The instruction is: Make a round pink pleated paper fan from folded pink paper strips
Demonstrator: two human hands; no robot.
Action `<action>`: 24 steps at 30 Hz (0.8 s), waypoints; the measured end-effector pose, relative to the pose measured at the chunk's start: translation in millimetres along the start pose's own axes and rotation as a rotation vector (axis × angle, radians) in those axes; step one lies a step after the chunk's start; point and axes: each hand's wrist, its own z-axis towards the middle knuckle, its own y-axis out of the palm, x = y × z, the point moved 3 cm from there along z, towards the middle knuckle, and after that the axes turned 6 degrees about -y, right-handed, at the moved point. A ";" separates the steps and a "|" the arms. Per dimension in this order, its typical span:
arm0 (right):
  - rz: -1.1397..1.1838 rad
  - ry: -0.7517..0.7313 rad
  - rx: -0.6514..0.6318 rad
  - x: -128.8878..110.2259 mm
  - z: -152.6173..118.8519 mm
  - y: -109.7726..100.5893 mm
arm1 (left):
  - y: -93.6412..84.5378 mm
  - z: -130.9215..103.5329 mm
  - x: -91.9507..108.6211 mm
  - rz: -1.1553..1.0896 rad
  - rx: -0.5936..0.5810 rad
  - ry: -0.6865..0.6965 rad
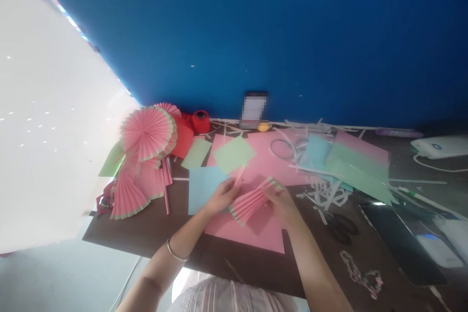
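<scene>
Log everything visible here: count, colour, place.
Pleated paper: one, pink edged green, in the hands
Paper fans: several, pink edged green, left
Paper sheets: several, pink, green, blue, across table
Paper strips: many, white, right
Scissors: one, dark, right
Tablet-like device: one, black, right
Beaded chain: one, pinkish, front right
Roll: one, red, back left
Pixelated object: one, pale, at wall
Devices: at least two, white, right
Slim object: one, purple, back right
Table: one, dark brown, beneath
Wall: one, blue, behind
Upright surface: one, white, far left
Bangle: one, silvery, left forearm
Left hand: one, bare, centre
Right hand: one, bare, centre
</scene>
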 end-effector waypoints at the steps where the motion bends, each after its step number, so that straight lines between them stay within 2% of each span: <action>1: 0.015 0.004 -0.015 1.3 0.3 -0.6 | 0.5 -0.5 1.4 -0.010 -0.024 -0.014; 5: 0.081 0.003 -0.111 2.4 0.9 -2.0 | 2.7 -4.9 9.2 -0.046 -0.137 -0.030; 8: 0.064 -0.004 -0.243 -1.3 -1.6 -0.6 | 3.8 -8.0 12.7 -0.093 -0.209 -0.044; 10: 0.045 0.006 -0.280 -3.2 -3.7 -1.1 | 4.3 -9.2 13.1 -0.132 -0.255 -0.071; 13: 0.018 0.021 -0.251 -4.5 -5.4 -4.3 | 4.0 -9.3 12.1 -0.185 -0.310 -0.101; 19: -0.086 -0.008 -0.269 -8.1 -4.8 -5.5 | 2.9 -8.6 9.4 -0.166 -0.334 -0.152; 24: -0.168 -0.034 -0.216 -4.1 0.7 -6.6 | 5.3 -9.4 12.9 -0.159 -0.377 -0.110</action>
